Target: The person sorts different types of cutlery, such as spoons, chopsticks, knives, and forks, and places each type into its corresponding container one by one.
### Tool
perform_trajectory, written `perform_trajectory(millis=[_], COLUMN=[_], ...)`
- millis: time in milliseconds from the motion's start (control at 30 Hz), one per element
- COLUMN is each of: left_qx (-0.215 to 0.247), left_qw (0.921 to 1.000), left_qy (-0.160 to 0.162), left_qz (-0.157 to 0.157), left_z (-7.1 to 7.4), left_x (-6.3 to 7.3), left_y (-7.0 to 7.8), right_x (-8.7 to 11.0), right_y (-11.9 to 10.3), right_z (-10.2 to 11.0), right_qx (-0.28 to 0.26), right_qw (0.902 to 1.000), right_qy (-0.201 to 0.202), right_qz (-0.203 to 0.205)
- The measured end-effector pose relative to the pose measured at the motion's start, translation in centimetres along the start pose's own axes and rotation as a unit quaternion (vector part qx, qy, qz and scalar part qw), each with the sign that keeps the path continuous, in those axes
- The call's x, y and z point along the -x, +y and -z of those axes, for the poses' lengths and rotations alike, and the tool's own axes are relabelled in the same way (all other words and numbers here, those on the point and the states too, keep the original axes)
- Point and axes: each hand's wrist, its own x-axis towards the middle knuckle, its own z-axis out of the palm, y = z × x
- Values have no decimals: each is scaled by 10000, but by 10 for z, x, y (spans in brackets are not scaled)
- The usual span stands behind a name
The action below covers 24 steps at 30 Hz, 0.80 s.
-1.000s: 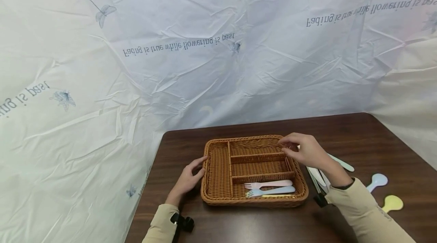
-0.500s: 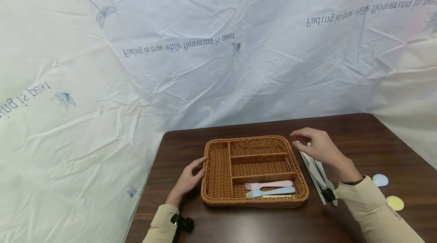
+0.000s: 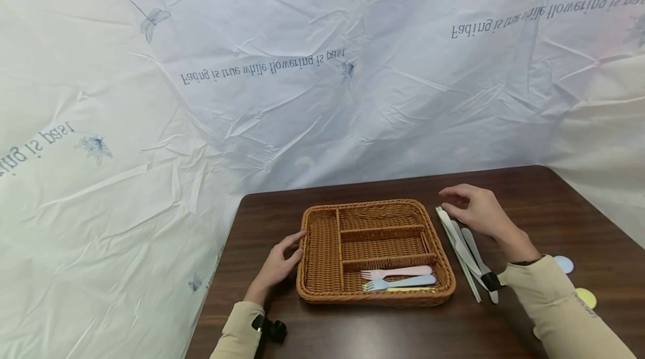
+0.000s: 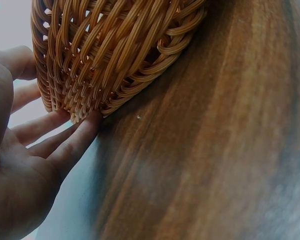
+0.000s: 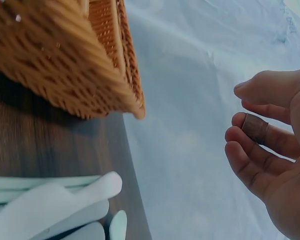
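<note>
A brown wicker basket with several compartments sits mid-table. My left hand touches its left side, fingertips against the woven wall in the left wrist view. Inside the front right compartment lie a pink fork, a blue fork and a yellow utensil, mostly hidden. My right hand hovers right of the basket, fingers loosely bent and holding nothing. Beneath and beside it are pale green chopsticks, a white knife and greyish knife-like utensils.
Farther right, partly behind the right sleeve, lie a light blue round piece and a yellow round piece, like spoon bowls. A pale printed sheet hangs behind the dark wooden table.
My right hand has moved right, from the basket's back right corner to above the utensils beside it, uncovering the chopsticks and knives. The left hand and the basket have stayed put.
</note>
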Motion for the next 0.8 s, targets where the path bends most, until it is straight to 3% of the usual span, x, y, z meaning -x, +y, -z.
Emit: perform_trajectory(millis=[500, 800], left_qx=[-1, -17], left_qw=[9999, 9998], left_qy=[-25, -101], left_qz=[112, 172], left_z=[2, 1], left_x=[-2, -1], left_y=[2, 1], right_x=[2, 8], right_y=[30, 43], right_z=[-8, -12], right_qx=[126, 108], right_qw=[9986, 9954], right_qy=[-21, -345], right_qz=[-512, -891])
